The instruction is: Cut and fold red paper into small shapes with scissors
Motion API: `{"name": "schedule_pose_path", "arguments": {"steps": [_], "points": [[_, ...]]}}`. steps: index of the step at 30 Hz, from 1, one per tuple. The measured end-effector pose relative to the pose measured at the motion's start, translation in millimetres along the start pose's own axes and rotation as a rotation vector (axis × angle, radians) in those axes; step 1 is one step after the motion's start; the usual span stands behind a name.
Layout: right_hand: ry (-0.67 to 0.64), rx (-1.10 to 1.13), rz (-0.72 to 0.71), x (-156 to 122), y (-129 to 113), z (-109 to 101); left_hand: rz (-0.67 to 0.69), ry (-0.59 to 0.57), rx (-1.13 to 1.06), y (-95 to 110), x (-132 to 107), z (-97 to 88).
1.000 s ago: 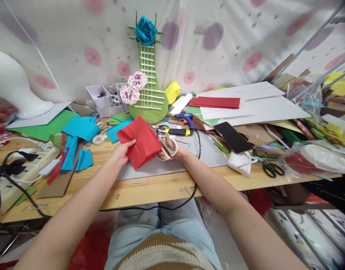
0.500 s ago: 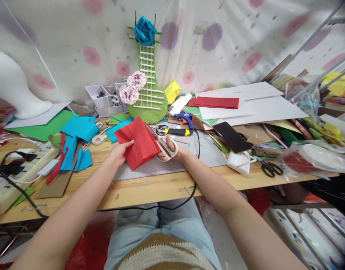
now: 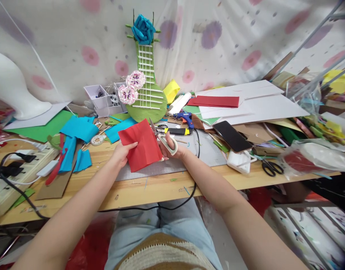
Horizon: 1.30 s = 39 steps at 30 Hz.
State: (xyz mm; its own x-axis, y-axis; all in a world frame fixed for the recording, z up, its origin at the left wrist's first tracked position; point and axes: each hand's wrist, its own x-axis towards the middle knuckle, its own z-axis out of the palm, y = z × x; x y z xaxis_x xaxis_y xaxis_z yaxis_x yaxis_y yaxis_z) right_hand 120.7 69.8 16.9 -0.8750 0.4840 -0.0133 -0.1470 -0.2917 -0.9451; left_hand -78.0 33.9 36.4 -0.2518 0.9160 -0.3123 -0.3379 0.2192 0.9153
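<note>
Between my hands is a folded piece of red paper, raised above a grey cutting mat. My left hand pinches its left edge, the thumb lying on top. In my right hand are white-handled scissors, with thumb and fingers in the loops. One blade shows beyond the paper's upper right edge and points away from me; the other blade is hidden by the paper. The right fingertips are close to the paper's lower right corner.
Behind the paper lie a yellow-and-black cutter and a blue glue gun. A green guitar shape stands against the backdrop. A phone and black scissors lie right; blue paper and a power strip lie left.
The red paper has tilted flatter and shifted slightly right and down, covering more of the scissors. The scissors have turned, and one blade now stands out past the paper's edge.
</note>
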Motion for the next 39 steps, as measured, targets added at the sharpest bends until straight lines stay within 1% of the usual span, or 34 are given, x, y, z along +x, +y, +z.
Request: {"name": "schedule_pose_path", "arguments": {"steps": [4,9,13,16,21,26,32,34,36,39], "points": [[0.052,-0.038,-0.017,0,-1,1,-0.005,0.003,0.009,-2,-1,2.9],[0.128,-0.068,0.008,2,5,-3,-0.004,0.041,-0.009,-4,0,8.0],[0.200,-0.106,-0.055,4,11,-6,0.005,0.035,-0.019,-4,0,11.4],[0.229,-0.133,-0.094,4,13,-6,0.007,0.031,-0.014,-4,1,12.0],[0.307,-0.089,-0.103,3,15,-8,0.016,0.021,-0.018,-4,2,10.3],[0.367,-0.063,-0.095,2,12,-8,-0.005,0.039,-0.019,-2,1,9.1],[0.307,0.043,-0.025,-1,0,0,-0.018,0.056,-0.008,-1,-2,8.8],[0.311,0.063,-0.007,-1,-2,1,-0.031,0.034,-0.011,-1,-2,6.2],[0.288,0.100,-0.008,-1,-2,0,-0.066,-0.011,-0.035,2,0,0.5],[0.186,0.164,-0.040,-3,-1,-4,-0.154,-0.047,-0.145,9,8,-14.0]]}}
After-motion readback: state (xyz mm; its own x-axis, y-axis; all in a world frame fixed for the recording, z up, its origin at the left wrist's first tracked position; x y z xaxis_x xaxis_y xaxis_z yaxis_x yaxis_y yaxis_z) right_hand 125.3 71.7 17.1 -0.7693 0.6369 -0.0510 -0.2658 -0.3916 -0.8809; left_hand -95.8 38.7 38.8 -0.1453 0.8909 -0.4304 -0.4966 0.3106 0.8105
